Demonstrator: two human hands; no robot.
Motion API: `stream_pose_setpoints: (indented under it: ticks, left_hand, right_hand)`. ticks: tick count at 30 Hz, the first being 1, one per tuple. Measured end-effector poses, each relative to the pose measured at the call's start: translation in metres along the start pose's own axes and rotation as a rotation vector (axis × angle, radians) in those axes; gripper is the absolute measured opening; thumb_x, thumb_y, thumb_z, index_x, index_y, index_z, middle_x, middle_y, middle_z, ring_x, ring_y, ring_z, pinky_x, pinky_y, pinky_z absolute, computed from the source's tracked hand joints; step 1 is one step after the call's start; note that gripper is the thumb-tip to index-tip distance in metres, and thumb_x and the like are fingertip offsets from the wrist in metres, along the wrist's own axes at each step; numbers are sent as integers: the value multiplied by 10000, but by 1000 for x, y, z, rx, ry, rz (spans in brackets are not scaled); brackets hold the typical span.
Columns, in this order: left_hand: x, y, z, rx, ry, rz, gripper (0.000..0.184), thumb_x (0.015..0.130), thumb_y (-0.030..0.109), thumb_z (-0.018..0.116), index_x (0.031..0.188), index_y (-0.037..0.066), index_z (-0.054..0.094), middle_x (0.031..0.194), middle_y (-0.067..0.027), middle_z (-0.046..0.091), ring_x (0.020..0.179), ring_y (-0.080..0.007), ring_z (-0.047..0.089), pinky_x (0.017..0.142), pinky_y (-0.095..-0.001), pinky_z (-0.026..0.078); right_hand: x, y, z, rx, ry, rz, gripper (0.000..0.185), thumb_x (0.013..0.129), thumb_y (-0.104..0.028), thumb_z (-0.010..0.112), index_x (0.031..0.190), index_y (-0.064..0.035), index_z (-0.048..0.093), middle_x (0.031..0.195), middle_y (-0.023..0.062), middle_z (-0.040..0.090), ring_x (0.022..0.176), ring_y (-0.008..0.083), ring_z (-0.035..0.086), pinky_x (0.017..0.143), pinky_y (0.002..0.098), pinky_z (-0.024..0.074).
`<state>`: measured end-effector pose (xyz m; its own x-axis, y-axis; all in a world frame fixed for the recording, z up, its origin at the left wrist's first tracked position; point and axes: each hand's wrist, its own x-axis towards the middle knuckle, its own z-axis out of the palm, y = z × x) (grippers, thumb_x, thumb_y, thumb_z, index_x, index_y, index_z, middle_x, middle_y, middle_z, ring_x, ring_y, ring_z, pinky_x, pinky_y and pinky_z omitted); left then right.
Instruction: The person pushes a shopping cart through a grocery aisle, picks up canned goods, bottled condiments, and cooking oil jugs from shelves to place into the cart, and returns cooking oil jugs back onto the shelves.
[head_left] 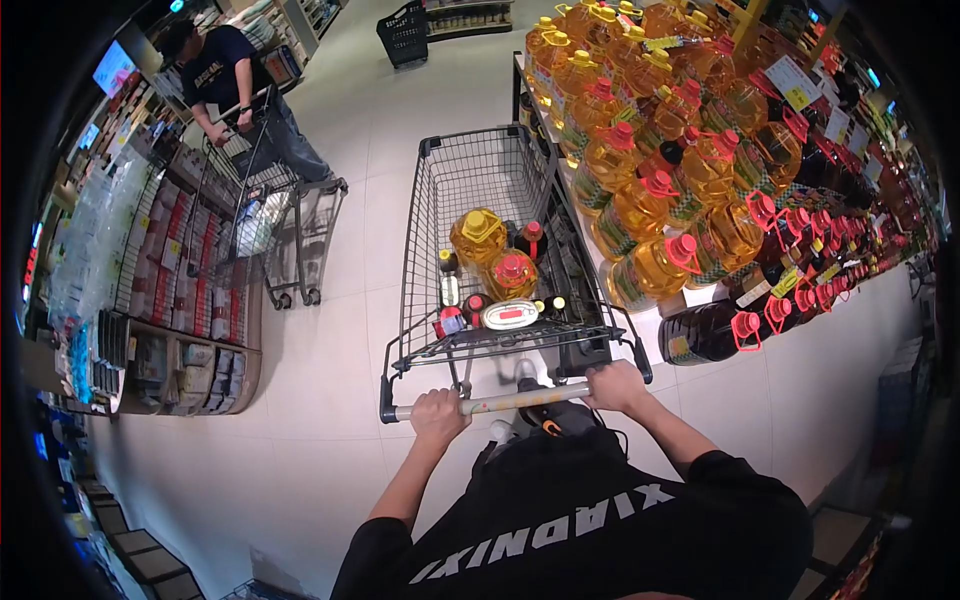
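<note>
Nearest the view, a black shirt (570,515) with pale lettering covered the wearer's torso, and both forearms extended forward from its sleeves. The left hand (440,415) was closed over the left part of the handle (525,401), knuckles uppermost, its forearm rising steeply and slightly inward. The right hand (616,387) was clamped near the handle's right end, its forearm slanting inward from a bent elbow. The hands stood well apart, with bare handle between them.

The cart (480,175) lay directly ahead of the body. Toward the near end of its wire basket were a yellow-capped jug (478,236), a red-capped jug (512,274) just beside it, a white oval pack (510,314) and several small bottles.

To the right of the cart, large oil bottles (640,205) with red and yellow caps stood in dense rows, a dark bottle (697,333) near their closest edge. To the left, beyond packed shelves (195,290), a person (222,75) held another cart (300,225). Farther off, a black basket (403,36) rested on the floor.
</note>
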<state>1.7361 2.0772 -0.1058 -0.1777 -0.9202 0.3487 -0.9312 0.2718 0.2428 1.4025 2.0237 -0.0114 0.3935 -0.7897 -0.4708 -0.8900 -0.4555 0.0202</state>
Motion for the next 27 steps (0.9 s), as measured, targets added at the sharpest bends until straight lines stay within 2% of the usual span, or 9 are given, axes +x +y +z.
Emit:
stream_pose_setpoints:
  ticks: [4,10,13,15,18,20,22,24,27]
  left_hand:
    - [48,-28,0,14,-26,24,178,541,198,700,601,120,552,571,-42,533,541,-226,555,533,-361,450]
    - [124,-66,3,25,-106,-13,147,577,191,688,613,108,573,603,-64,577,559,-250,583,542,-382,470]
    - [165,-80,1,14,-357,-103,124,617,192,672,659,84,627,653,-91,629,614,-275,637,585,-388,518]
    - [198,-85,-9,57,-542,-138,166,651,240,650,695,82,678,675,-126,658,653,-292,663,612,-404,530]
    - [250,-109,-9,79,-814,-142,253,704,303,616,734,74,722,738,-175,688,727,-336,682,705,-432,547]
    - [285,-121,-10,32,-902,-132,271,716,299,604,743,56,721,778,-206,689,772,-357,681,765,-447,544]
    - [309,-135,-2,4,-897,-98,265,712,287,595,724,52,715,759,-211,684,749,-363,678,756,-453,541]
    - [332,-146,5,-3,-868,-111,241,692,271,591,692,57,702,721,-211,674,711,-368,672,732,-455,539]
    - [366,-163,19,23,-789,-114,229,674,267,594,702,68,703,709,-197,674,693,-352,675,701,-445,542]
  right_hand:
    - [42,13,-23,15,93,-54,455,766,-480,657,862,-35,662,727,128,686,684,292,692,632,409,554]
    - [108,29,-61,60,172,-110,404,759,-422,678,832,-26,655,744,126,679,654,290,686,579,395,552]
    - [136,40,-79,81,232,-137,382,746,-401,685,813,-27,651,737,127,678,648,289,686,571,397,551]
    - [159,48,-89,86,287,-150,355,734,-377,689,800,-31,645,730,127,676,645,288,686,577,397,554]
    - [195,58,-108,105,247,-140,347,731,-370,688,807,-33,644,744,125,680,659,287,688,596,395,559]
    - [216,65,-125,112,215,-157,339,726,-357,688,814,-34,641,757,122,684,672,288,690,611,398,562]
    - [238,71,-144,120,203,-84,331,722,-346,692,822,-35,642,762,119,687,678,289,691,616,402,563]
    - [264,79,-151,127,188,-121,328,718,-339,695,824,-33,642,763,122,687,677,289,690,619,404,563]
    - [302,92,-166,100,198,-66,332,718,-345,695,822,-34,642,752,123,684,677,284,690,615,398,559]
